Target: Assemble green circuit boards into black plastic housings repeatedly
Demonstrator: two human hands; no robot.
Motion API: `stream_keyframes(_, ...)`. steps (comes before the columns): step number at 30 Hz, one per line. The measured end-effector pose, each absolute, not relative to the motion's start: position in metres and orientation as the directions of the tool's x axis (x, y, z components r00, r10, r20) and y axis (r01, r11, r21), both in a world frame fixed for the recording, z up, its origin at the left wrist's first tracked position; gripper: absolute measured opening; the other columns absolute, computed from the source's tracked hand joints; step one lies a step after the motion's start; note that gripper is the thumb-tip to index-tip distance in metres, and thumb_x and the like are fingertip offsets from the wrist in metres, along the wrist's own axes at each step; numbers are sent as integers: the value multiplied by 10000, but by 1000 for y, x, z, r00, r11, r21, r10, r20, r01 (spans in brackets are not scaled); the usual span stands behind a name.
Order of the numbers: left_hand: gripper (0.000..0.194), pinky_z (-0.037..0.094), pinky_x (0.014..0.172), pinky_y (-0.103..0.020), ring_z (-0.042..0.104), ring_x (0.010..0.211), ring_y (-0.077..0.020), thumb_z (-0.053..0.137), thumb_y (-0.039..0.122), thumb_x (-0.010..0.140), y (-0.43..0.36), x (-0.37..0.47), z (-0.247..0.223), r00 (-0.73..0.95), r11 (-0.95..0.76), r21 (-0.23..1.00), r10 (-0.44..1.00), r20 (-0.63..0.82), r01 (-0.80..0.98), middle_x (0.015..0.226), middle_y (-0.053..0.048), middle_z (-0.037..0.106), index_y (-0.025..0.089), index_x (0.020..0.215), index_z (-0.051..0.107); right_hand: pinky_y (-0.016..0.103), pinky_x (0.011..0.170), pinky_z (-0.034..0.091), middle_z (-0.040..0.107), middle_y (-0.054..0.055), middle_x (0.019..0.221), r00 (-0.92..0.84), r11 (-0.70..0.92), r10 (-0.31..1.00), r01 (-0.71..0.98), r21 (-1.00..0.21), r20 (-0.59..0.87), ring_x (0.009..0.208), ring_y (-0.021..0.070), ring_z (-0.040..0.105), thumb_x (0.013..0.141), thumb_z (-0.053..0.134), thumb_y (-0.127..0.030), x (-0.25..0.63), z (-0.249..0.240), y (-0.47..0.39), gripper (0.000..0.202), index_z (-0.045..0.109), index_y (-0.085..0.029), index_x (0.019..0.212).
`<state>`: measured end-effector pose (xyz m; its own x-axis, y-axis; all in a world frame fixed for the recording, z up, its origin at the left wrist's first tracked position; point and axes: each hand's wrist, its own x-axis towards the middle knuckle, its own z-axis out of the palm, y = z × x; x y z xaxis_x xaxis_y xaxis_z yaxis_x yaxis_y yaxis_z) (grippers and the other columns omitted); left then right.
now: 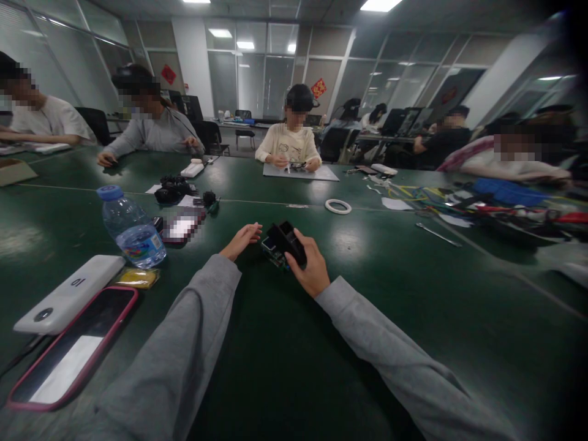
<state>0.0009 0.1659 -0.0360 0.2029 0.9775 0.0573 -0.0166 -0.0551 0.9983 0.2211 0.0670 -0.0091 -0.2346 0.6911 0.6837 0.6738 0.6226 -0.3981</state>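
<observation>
My right hand (311, 262) is wrapped round a black plastic housing (290, 240), tilted above the green table (271, 355). A green circuit board (274, 251) shows just left of and below the housing; whether the two are joined I cannot tell. To the left of them, my left hand (242, 241) is held with its fingers apart and holds nothing. A gap separates its fingertips from the black housing.
At the left are a water bottle (133, 231), a white power bank (71, 294), a pink-edged phone (73, 349) and a yellow packet (138, 278). Further off lie a white ring (338, 206), a wrench (438, 234) and tangled cables (500, 214). People sit across the table.
</observation>
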Motion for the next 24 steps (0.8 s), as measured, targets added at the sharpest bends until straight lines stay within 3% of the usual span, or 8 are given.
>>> stream_keyframes(4, 500, 415, 909, -363, 572, 976, -184, 587, 510, 778, 159, 4, -28, 254, -65, 998, 965, 60, 11, 1091, -104, 616, 155, 1129, 578, 430, 946, 447, 467, 130, 1184, -79, 524, 697, 734, -432, 712, 1084, 247, 488, 918, 451, -376, 233, -13, 79, 536, 317, -167, 1393)
stream_keyframes(9, 426, 390, 967, -384, 582, 1027, -203, 651, 398, 761, 147, 8, -12, 299, -59, 998, 953, 54, 7, 1074, -109, 646, 136, 1092, 597, 443, 886, 468, 477, 123, 1105, -55, 417, 785, 784, -460, 617, 1020, 257, 501, 862, 516, -340, 250, -35, 100, 471, 452, -162, 1293)
stream_keyframes(13, 370, 380, 991, -402, 578, 1057, -208, 672, 343, 749, 143, 8, -7, 328, -82, 993, 943, 51, 80, 1099, -95, 647, 159, 1065, 617, 468, 861, 462, 479, 116, 1057, -114, 418, 801, 810, -412, 588, 1004, 270, 481, 849, 531, -324, 252, -43, 104, 438, 488, -177, 1259)
stream_keyframes(18, 386, 393, 986, -410, 585, 1052, -208, 682, 345, 737, 147, 6, -13, 372, -136, 988, 923, 98, 77, 1114, -95, 643, 170, 1075, 622, 509, 908, 402, 442, 129, 1164, -36, 371, 720, 864, -341, 693, 1107, 305, 402, 894, 478, -364, 244, -26, 92, 386, 501, -187, 1236)
stream_keyframes(24, 473, 399, 979, -434, 581, 1068, -223, 733, 320, 679, 149, 5, -17, 423, -130, 990, 901, 93, 60, 1138, -107, 634, 177, 1112, 609, 459, 937, 375, 476, 103, 1189, -299, 555, 682, 806, -206, 667, 1144, 281, 391, 935, 419, -329, 228, -11, 70, 339, 474, -204, 1245)
